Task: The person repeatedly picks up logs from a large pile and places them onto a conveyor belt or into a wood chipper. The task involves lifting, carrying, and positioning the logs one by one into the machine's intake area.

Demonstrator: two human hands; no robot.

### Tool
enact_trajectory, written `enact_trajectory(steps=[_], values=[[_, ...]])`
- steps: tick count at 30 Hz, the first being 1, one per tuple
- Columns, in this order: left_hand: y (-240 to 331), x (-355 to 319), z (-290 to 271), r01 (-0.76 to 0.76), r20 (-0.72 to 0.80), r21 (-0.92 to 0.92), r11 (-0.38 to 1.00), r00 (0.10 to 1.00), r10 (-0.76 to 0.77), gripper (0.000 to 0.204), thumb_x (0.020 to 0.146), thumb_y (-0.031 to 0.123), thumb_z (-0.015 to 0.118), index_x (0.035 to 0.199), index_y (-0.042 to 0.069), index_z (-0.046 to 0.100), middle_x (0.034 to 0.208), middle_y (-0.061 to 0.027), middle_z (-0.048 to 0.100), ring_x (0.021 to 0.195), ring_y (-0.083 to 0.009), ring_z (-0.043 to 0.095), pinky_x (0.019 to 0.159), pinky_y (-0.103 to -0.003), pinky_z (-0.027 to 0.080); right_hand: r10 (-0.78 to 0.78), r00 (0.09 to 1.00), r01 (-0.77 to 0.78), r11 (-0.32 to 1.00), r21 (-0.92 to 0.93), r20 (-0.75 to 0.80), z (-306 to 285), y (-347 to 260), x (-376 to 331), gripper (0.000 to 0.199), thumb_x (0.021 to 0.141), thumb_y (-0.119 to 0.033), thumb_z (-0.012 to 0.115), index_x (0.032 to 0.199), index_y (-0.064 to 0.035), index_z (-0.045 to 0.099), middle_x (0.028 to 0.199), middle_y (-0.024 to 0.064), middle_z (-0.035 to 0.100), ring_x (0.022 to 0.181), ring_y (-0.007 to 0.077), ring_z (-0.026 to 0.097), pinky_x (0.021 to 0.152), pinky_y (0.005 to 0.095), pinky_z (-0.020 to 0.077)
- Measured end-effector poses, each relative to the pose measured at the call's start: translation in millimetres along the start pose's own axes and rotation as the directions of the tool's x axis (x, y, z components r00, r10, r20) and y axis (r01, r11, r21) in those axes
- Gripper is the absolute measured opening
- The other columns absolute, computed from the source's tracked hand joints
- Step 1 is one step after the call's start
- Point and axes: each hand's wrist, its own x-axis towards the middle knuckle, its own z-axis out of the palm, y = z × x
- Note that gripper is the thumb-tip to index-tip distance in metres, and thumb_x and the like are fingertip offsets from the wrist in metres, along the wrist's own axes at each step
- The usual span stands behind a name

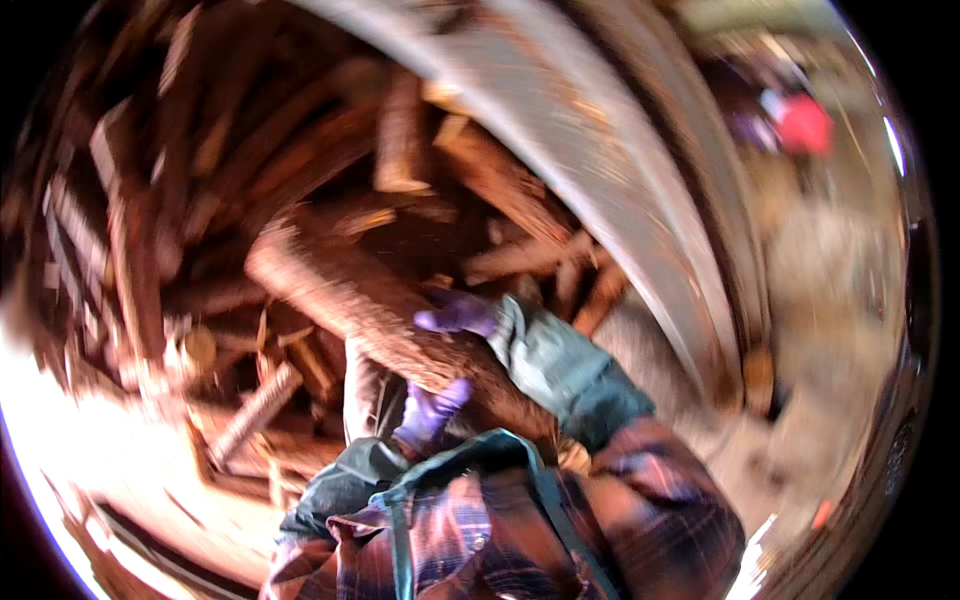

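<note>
A thick log (pixel 350 300) with rough brown bark slants across the middle, its near end close to my body and its far end pointing to the far left. My left hand (pixel 432 412), in a purple glove, grips its near left side, fingers curled at the bark. On the opposite side my right hand (pixel 460 313), gloved in purple too, is closed against the log, with part of its fingers blurred. Green-grey sleeve covers reach from both wrists up to my plaid shirt, over which I wear a teal-strapped apron (pixel 490 447).
Many logs and split pieces lie heaped at the left and far side, among them a short upright log (pixel 402 140). A long, curved grey metal edge (pixel 600 150) with rust borders the pile on the right. Beyond it lie a concrete floor (pixel 820 270) and a red object (pixel 803 125).
</note>
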Motion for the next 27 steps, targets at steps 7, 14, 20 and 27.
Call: enact_trajectory(steps=[7, 14, 20, 27], values=[[63, 6, 200, 0.798, 0.893, 0.077, 0.597, 0.211, -0.397, 0.072, 0.080, 0.041, 0.075, 0.127, -0.004, 0.044, 0.090, -0.0017, 0.043, 0.069, -0.0059, 0.038, 0.051, -0.017, 0.036, -0.222, 0.975, 0.220, 0.944, -0.246, 0.022, 5, -136, -190, 0.067, 0.092, -0.023, 0.064, 0.146, -0.0012, 0.031, 0.135, 0.0162, 0.053, 0.123, 0.0236, 0.053, 0.105, 0.0375, 0.0423], [-19, -90, 452, -0.753, 0.838, 0.132, 0.645, -0.263, -0.478, 0.047, 0.093, 0.032, 0.063, 0.130, 0.005, 0.055, 0.125, -0.0167, 0.062, 0.107, -0.0293, 0.063, 0.091, -0.042, 0.051, 0.048, 0.855, -0.013, 0.997, 0.070, -0.517, -52, -180, -551, 0.060, 0.095, -0.029, 0.056, 0.146, -0.0051, 0.034, 0.132, 0.0236, 0.052, 0.100, 0.0292, 0.066, 0.076, 0.0338, 0.0589], [-71, -35, 426, -0.970, 0.504, 0.133, 0.204, -0.112, -0.856, 0.053, 0.089, 0.037, 0.064, 0.131, 0.006, 0.054, 0.121, -0.0211, 0.062, 0.105, -0.0371, 0.063, 0.090, -0.042, 0.051, -0.841, 0.316, -0.508, 0.241, -0.827, -0.439, -117, -46, -626, 0.082, 0.075, -0.028, 0.084, 0.142, -0.0052, 0.042, 0.130, 0.0215, 0.054, 0.107, 0.0284, 0.063, 0.078, 0.0335, 0.0569], [0, 64, 285, -0.854, 0.397, 0.445, -0.270, 0.458, -0.795, 0.042, 0.081, 0.035, 0.060, 0.115, 0.010, 0.061, 0.102, -0.0185, 0.067, 0.093, -0.0368, 0.064, 0.081, -0.048, 0.050, -0.723, 0.114, -0.064, 0.679, -0.731, -0.681, -62, -8, -607, 0.062, 0.087, -0.013, 0.067, 0.140, 0.0032, 0.039, 0.137, 0.0179, 0.050, 0.121, 0.0291, 0.053, 0.103, 0.0396, 0.0451]])
